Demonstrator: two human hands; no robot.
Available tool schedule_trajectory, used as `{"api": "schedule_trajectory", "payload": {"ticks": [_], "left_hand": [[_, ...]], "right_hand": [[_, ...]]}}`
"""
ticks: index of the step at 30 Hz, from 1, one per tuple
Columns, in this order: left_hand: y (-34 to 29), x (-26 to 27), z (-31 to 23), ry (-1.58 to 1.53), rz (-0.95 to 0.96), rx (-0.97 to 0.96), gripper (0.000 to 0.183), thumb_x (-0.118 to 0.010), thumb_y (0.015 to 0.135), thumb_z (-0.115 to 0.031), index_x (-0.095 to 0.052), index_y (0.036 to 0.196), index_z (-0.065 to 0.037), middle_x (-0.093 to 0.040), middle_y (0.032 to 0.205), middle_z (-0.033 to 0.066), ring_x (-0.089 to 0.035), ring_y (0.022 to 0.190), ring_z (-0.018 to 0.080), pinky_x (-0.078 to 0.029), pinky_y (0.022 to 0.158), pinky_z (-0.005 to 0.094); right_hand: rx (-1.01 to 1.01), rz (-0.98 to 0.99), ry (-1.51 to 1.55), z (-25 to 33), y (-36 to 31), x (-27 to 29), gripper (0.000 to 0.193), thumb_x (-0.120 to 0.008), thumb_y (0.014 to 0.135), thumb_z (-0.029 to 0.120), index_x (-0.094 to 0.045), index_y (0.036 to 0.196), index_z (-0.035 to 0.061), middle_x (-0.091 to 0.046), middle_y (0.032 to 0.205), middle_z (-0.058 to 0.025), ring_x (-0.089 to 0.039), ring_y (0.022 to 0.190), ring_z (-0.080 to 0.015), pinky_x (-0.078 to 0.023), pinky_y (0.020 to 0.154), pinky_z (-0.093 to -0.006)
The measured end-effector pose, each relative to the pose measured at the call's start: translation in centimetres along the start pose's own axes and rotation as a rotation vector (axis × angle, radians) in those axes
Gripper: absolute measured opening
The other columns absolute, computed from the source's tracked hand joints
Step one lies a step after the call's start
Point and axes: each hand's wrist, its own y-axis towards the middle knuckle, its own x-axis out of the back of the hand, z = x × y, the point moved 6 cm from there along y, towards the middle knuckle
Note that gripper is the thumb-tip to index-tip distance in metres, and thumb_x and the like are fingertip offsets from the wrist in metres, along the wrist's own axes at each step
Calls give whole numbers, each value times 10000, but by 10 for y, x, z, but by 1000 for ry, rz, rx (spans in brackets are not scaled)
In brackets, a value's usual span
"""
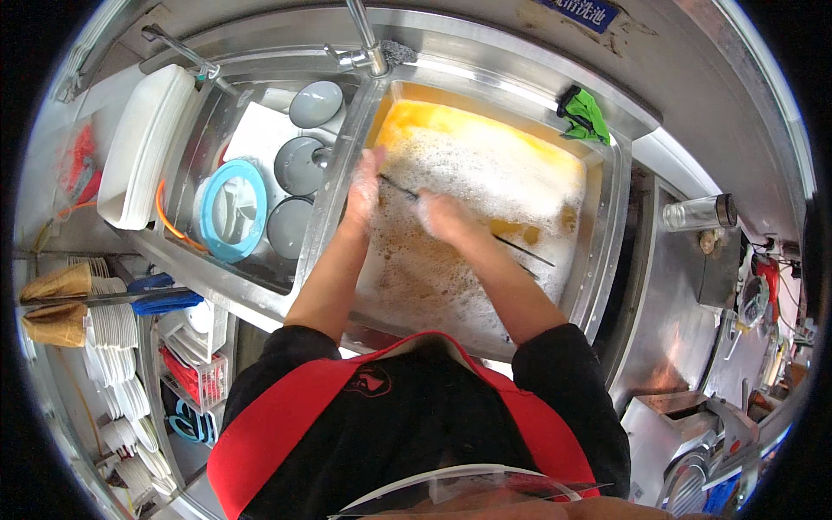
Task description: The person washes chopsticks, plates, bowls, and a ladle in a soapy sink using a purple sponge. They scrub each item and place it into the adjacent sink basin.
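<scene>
At the far left, below the left sink [247,289], stacks of white plates [114,319] fill a shelf. Nested white tubs [143,147] rest along the left edge of this sink. Inside the sink, near its front left corner, there is a light blue oval dish [227,250], and along the right side three grey bowls [315,105] make a row from back to front. Between the two sinks, at the back edge, rises a metal tap [366,39]. The right sink [617,217] contains yellowish water under white foam [485,165], which hides what is below. A green cloth [588,117] hangs over its back right corner. Farther right, a glass jar [693,213] is at the far end of a steel worktop [676,321].

The left hand [364,186] is at the left edge of the right sink, wet with foam, its fingers beside the upper end of some thin dark sticks [524,250]; whether it grips them, I cannot tell. The right hand [439,215], above the middle of this sink, is curled around the sticks. They pass slantwise toward the front right corner, and the right hand and forearm cover their middle part.
</scene>
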Motion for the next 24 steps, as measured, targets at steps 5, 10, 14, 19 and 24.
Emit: {"api": "schedule_trajectory", "payload": {"ticks": [5, 10, 14, 19, 24], "left_hand": [[-21, -38, 64, 170, 198, 204, 656, -317, 991, -530, -516, 1299, 14, -519, 1333, 124, -458, 1246, 254, -316, 1073, 383], [-29, -11, 116, -311, -135, 433, 494, -391, 995, -453, -528, 1267, -64, -584, 1201, 109, -538, 1100, 227, -395, 997, 409], [-51, -38, 152, -355, -117, 739, 419, -374, 1002, -429, -534, 1209, -102, -570, 1168, 107, -542, 1048, 198, -458, 909, 374], [-49, -84, 148, -728, 42, 504, 489, -329, 998, -475, -494, 1256, -94, -536, 1241, 116, -511, 1118, 223, -418, 976, 385], [-57, -96, 143, -816, 217, 561, 564, -295, 992, -515, -452, 1306, -73, -501, 1312, 136, -481, 1188, 253, -383, 1040, 395]], "right_hand": [[24, 27, -107, -8, 23, -37, 405, -420, 961, 189, -450, 1327, 17, -624, 1151, -185, -627, 973, -298, -518, 839, -405], [-456, -4, 69, -117, 29, -33, 345, -500, 920, 284, -601, 1131, 29, -659, 1053, -154, -631, 955, -264, -505, 843, -404], [-65, -95, -333, -91, 32, -63, 366, -492, 927, 346, -608, 1049, 21, -649, 1035, -162, -632, 919, -278, -502, 792, -448], [-77, -353, 323, -32, 16, -76, 518, -446, 915, 491, -591, 1147, 52, -601, 1163, -213, -545, 1114, -382, -398, 963, -489], [-241, -250, 448, -63, 22, -56, 537, -365, 964, 439, -518, 1282, 35, -531, 1290, -231, -485, 1186, -419, -361, 991, -511]]}}
